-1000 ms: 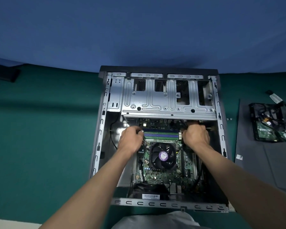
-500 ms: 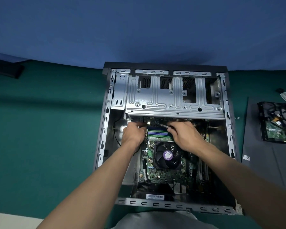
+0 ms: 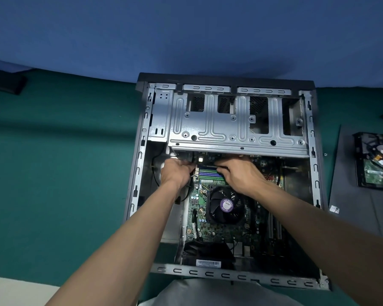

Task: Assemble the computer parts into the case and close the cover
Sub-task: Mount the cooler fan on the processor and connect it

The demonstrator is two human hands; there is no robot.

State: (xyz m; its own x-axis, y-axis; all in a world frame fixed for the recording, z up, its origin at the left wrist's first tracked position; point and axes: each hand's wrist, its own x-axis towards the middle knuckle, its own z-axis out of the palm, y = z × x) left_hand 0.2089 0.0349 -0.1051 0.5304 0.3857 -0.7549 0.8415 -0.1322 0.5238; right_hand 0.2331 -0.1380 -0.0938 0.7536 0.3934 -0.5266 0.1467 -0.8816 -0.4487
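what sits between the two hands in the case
The blue and green memory slots lie between the left hand and right hand, in the head view.

Dim, bluish light — wide-angle bowing at edges, soft blur throughout, faint shadows.

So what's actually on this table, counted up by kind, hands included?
Hands: 2, left hand and right hand
Computer case: 1
Cooler fan: 1
Memory stick: 1
Loose part with cables: 1
Grey cover panel: 1
Total: 7
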